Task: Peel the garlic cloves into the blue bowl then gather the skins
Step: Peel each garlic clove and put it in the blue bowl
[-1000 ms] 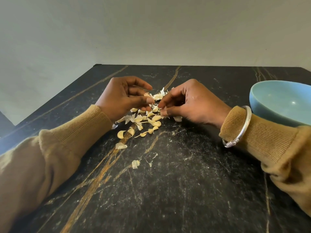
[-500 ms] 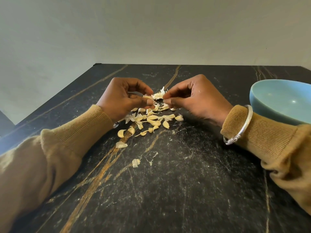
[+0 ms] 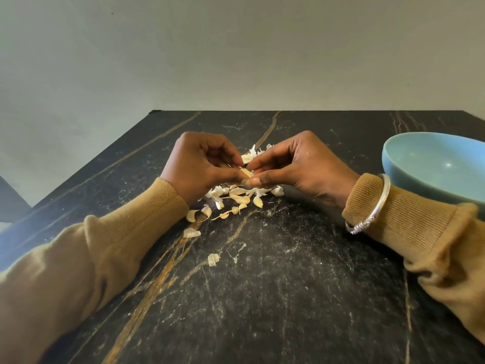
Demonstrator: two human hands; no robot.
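A pale garlic clove (image 3: 247, 173) is held a little above the table, pinched between the fingertips of my left hand (image 3: 202, 165) and my right hand (image 3: 294, 164). Both hands meet over a scatter of cloves and papery skins (image 3: 237, 197) on the black marble table (image 3: 262, 298). More white skins (image 3: 253, 151) show just behind the fingertips. The blue bowl (image 3: 409, 156) stands at the right, behind my right wrist, and the visible part of its inside holds nothing.
Loose skins lie nearer me: one piece (image 3: 191, 233) by my left sleeve and a smaller one (image 3: 213, 259) further forward. A silver bangle (image 3: 372, 211) sits on my right wrist. The table's far edge meets a plain wall.
Both hands have lifted off the pile and come together on one clove; a second ago they worked low among the skins. Some pieces beneath have shifted slightly.
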